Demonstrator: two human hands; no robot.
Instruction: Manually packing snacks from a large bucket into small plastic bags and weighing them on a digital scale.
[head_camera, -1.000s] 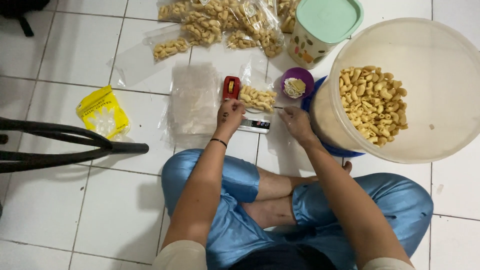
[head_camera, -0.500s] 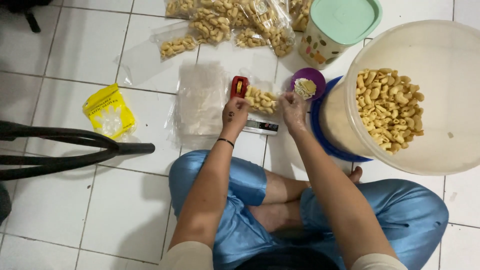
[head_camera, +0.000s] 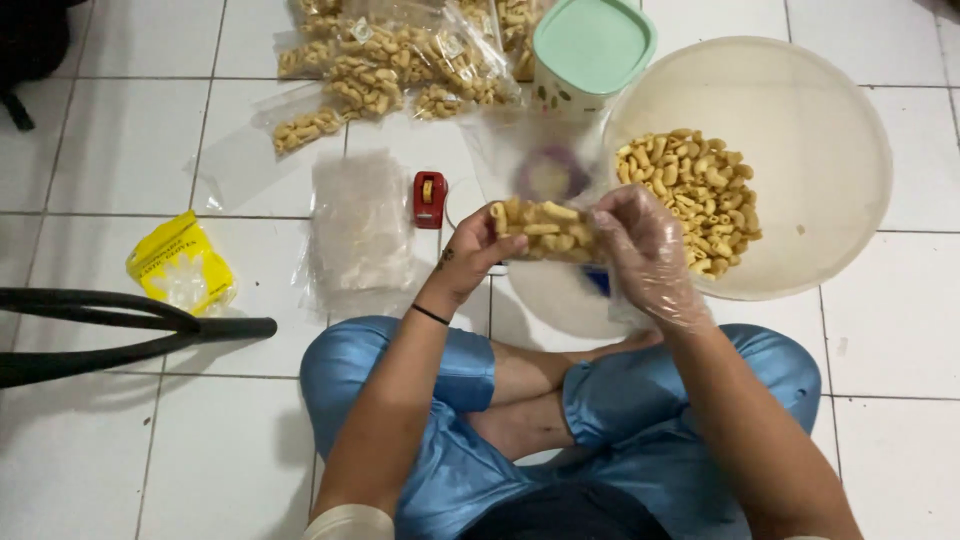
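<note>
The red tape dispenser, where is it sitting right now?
In the head view the red tape dispenser stands on the tiled floor just left of the left hand, between the stack of clear bags and the held snack bag.

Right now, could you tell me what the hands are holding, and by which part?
Both hands hold one clear bag of macaroni snacks above the floor: the left hand grips its left end, the right hand, in a clear plastic glove, its right end.
</note>
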